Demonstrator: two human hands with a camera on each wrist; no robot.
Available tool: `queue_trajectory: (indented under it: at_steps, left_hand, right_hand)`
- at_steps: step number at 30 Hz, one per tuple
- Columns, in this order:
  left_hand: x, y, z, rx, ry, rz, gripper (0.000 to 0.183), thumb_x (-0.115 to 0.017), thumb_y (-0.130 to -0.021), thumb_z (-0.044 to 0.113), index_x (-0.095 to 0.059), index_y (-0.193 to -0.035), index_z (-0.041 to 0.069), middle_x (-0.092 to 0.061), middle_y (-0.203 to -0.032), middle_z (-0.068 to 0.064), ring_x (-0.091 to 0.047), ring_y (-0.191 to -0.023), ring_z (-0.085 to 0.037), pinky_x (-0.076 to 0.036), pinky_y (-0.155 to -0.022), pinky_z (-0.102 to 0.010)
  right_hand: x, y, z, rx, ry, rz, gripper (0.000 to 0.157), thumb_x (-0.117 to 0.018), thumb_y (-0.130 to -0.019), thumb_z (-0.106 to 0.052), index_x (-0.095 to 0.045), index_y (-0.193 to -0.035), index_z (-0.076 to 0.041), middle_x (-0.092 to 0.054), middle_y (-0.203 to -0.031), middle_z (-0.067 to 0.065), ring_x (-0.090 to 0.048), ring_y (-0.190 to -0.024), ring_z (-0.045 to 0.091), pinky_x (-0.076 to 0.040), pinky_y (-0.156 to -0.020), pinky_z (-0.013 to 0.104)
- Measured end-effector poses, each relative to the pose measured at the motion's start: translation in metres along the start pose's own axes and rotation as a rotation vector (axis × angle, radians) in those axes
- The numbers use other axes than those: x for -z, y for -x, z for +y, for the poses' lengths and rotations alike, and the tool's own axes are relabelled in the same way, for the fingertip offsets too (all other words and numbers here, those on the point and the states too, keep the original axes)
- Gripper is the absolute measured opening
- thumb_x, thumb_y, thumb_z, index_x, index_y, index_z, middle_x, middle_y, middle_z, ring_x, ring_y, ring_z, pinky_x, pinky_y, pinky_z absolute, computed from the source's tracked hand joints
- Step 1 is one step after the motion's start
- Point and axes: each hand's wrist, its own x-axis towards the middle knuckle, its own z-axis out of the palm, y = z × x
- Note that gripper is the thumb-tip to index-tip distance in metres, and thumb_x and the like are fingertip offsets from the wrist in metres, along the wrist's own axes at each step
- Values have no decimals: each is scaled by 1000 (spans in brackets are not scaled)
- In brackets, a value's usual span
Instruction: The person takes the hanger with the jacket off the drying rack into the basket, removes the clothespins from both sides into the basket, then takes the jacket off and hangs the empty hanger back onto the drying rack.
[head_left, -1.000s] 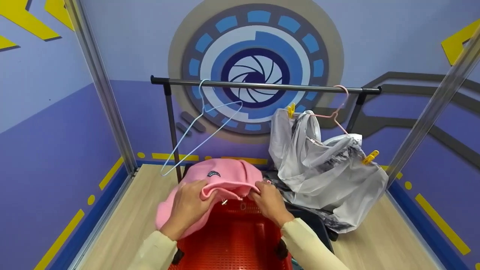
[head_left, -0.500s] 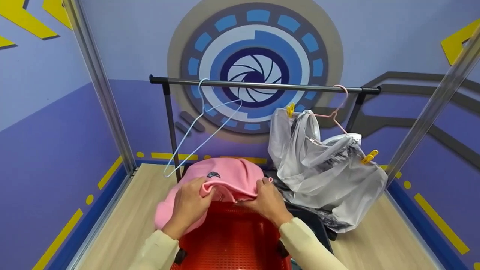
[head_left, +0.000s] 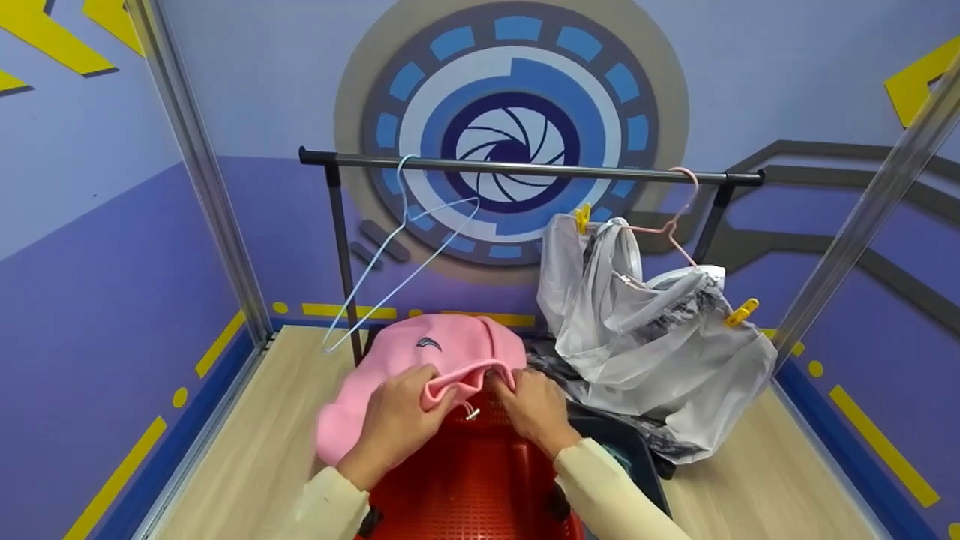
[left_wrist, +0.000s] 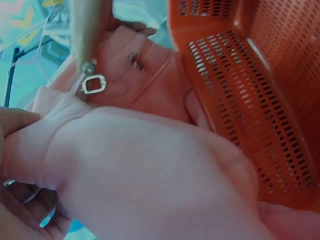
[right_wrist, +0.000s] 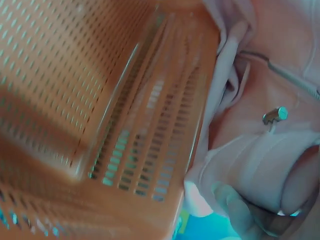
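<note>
A pink garment (head_left: 450, 337) with a small dark patch drapes over the far end of a red perforated basket (head_left: 465, 487). My left hand (head_left: 405, 412) grips the left side of its bunched edge, thumb on the near side. The right hand (head_left: 536, 409) pinches the same edge a short way to the right. Between the hands dangles a small metal fitting (head_left: 471, 412). In the left wrist view a square metal pull (left_wrist: 93, 84) lies against the cloth. The right wrist view shows a metal cord end (right_wrist: 275, 115) beside the folded pink cloth.
A black-legged rail (head_left: 510, 168) stands behind, bearing a bare light-blue hanger (head_left: 401, 240) and a pink hanger (head_left: 670, 229) with a grey-white garment (head_left: 652, 360) held by yellow clips (head_left: 741, 312). A dark bin (head_left: 637, 457) stands right of the basket.
Both hands keep hold of the pink garment's edge. The left hand has shifted right and slightly down, closer to the right hand, and the opening between them has bunched narrower.
</note>
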Motion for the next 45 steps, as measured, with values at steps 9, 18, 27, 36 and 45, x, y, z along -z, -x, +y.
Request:
queue_trajectory:
  at_steps: [9, 18, 27, 36, 45]
  left_hand:
    - [-22, 9, 7, -177, -138, -121, 35, -77, -65, 16, -52, -90, 15, -49, -68, 6, -49, -58, -15, -38, -52, -27]
    - [-54, 11, 13, -169, -299, -181, 58, -78, -51, 2, -47, -99, 10, -50, -75, 0, -55, -66, -20, -45, -59, -32]
    - [-70, 6, 9, -80, -218, 3, 58, -73, -48, -2, -46, -98, 7, -49, -78, -3, -54, -59, -21, -46, -52, -34]
    - [-75, 1, 2, 2, -100, 68, 55, -76, -54, 2, -47, -100, 7, -50, -78, -4, -56, -60, -23, -48, -53, -35]
    - [-77, -6, 9, 46, -24, 114, 50, -79, -58, 8, -48, -98, 9, -49, -78, -3, -56, -60, -23, -48, -55, -34]
  right_hand:
    - [11, -4, -18, -110, -204, -63, 47, -46, -94, -43, -48, -54, -18, -59, -60, 3, -61, -61, 25, -44, -55, 39]
    - [25, -11, -27, -164, -529, -99, 43, -52, -93, -25, -50, -51, -15, -47, -49, -5, -45, -51, 12, -36, -50, 26]
    - [42, -15, -26, -297, -995, -327, 40, -55, -95, -34, -65, -67, -6, -54, -53, -5, -50, -49, 5, -40, -48, 21]
    - [59, -10, -16, 69, -787, -492, 31, -69, -83, -9, -69, -113, -7, -67, -116, 11, -64, -99, 20, -51, -84, 31]
    - [45, -3, -18, 208, -783, -482, 42, -56, -79, 13, -62, -119, 0, -67, -107, 18, -65, -92, 29, -54, -79, 36]
